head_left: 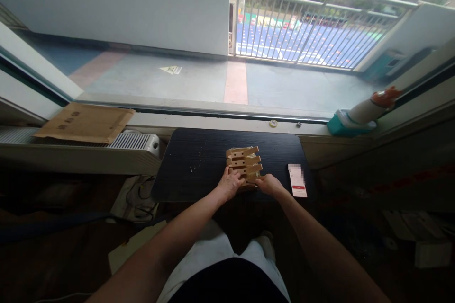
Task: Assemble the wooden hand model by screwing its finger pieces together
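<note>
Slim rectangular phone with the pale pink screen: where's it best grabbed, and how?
Probably by both long edges, from above, with the nearby right hand: the phone lies flat, screen up, on the black rectangular table, so its narrow width suits a pinch.

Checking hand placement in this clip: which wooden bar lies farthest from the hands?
The far bar, the one closest to the sill; the other bars lie nearer the left hand and right hand.

A phone [297,182] lies right of slats [245,161] on the table [192,144].
</note>
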{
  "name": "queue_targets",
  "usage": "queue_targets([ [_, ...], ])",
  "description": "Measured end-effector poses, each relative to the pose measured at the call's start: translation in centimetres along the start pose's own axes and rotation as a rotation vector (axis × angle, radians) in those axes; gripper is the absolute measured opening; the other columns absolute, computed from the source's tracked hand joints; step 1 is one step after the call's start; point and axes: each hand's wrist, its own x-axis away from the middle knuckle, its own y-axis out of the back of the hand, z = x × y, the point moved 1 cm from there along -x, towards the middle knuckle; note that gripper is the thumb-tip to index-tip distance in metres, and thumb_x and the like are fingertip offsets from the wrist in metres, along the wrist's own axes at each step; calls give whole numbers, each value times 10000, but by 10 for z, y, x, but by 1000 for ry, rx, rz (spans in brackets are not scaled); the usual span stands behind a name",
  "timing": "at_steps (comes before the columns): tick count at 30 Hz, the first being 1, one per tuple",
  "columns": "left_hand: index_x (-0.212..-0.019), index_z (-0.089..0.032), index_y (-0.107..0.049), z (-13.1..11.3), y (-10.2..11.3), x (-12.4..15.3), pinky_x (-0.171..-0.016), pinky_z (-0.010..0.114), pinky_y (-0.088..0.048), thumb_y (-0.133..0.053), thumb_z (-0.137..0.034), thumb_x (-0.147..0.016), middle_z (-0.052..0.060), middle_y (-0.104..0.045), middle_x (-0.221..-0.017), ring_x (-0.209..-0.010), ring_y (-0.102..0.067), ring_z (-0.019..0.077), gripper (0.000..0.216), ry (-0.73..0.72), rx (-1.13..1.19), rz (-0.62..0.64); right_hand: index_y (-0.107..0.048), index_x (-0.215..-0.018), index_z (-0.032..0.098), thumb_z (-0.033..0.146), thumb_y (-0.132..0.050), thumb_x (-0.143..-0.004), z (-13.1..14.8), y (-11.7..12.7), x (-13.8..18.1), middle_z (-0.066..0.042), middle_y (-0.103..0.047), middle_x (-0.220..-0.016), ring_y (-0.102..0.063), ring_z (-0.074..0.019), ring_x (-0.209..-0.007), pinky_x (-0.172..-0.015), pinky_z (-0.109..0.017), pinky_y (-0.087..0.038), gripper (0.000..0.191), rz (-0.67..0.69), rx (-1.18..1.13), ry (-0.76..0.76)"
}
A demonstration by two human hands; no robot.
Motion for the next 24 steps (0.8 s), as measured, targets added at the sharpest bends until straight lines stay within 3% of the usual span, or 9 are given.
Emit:
queue_targets([
  [3, -1148, -234, -598, 0, 5, 6, -1090, 563, -194, -526, -102, -780, 93, -646, -1110, -1174, -484, 270, 397, -18, 6, -75, -711, -960, 145, 355, -359, -913, -30, -2, 10, -75, -724, -822, -665, -176, -729, -621, -237, -467, 413, -23, -149, 39],
  [5, -1209, -245, -550, -2, 5, 17, -1115, 535, -178, -544, -121, -771, 85, -589, -1222, -1245, -430, 264, 455, 28, 57, -208, -651, -1083, 110, 306, -440, -865, -51, -7, 15, -76, -717, -845, -654, -165, -692, -611, -238, -474, 361, -52, -441, 22],
  [8, -1236, -224, -518, -5, -5, 36, -1052, 451, -342, -573, -244, -794, 94, -567, -1208, -1194, -474, 254, 445, 313, 221, -438, -640, -1048, 112, 262, -548, -763, -73, -16, 14, -85, -705, -934, -651, -185, -811, -707, -261, -486, 336, -169, -578, -8],
  [10, -1190, -207, -534, -5, -22, 45, -951, 438, -445, -619, -320, -766, 103, -586, -1138, -1099, -541, 268, 446, 562, 360, -509, -650, -999, 132, 286, -573, -741, -77, -21, 7, -80, -704, -945, -643, -202, -875, -768, -279, -478, 310, -258, -610, -31],
  [12, -1126, -216, -554, -5, -43, 45, -853, 416, -506, -670, -320, -721, 70, -630, -1009, -966, -610, 250, 434, 696, 527, -458, -660, -983, 154, 349, -578, -753, -72, -25, -1, -71, -709, -946, -642, -210, -891, -791, -289, -470, 313, -311, -636, -35],
  [16, -1173, -207, -512, -1, -75, 28, -810, 359, -534, -685, -226, -722, 59, -682, -967, -894, -661, 204, 483, 740, 805, -368, -678, -984, 179, 426, -573, -772, -55, -37, -17, -57, -717, -935, -645, -206, -882, -772, -271, -460, 342, -310, -619, -4],
  [20, -1195, -195, -497, 7, -88, 14, -865, 343, -527, -678, -194, -722, 70, -682, -1078, -971, -659, 196, 507, 724, 946, -360, -690, -845, 182, 407, -510, -811, -51, -52, -26, -40, -712, -797, -639, -184, -757, -670, -241, -447, 289, -272, -562, -42],
  [24, -1192, -201, -504, 14, -98, 16, -876, 339, -526, -666, -195, -724, 49, -696, -1057, -957, -669, 189, 496, 725, 949, -342, -679, -816, 185, 414, -492, -817, -55, -61, -27, -36, -699, -758, -623, -177, -703, -628, -233, -434, 296, -263, -533, -44],
])
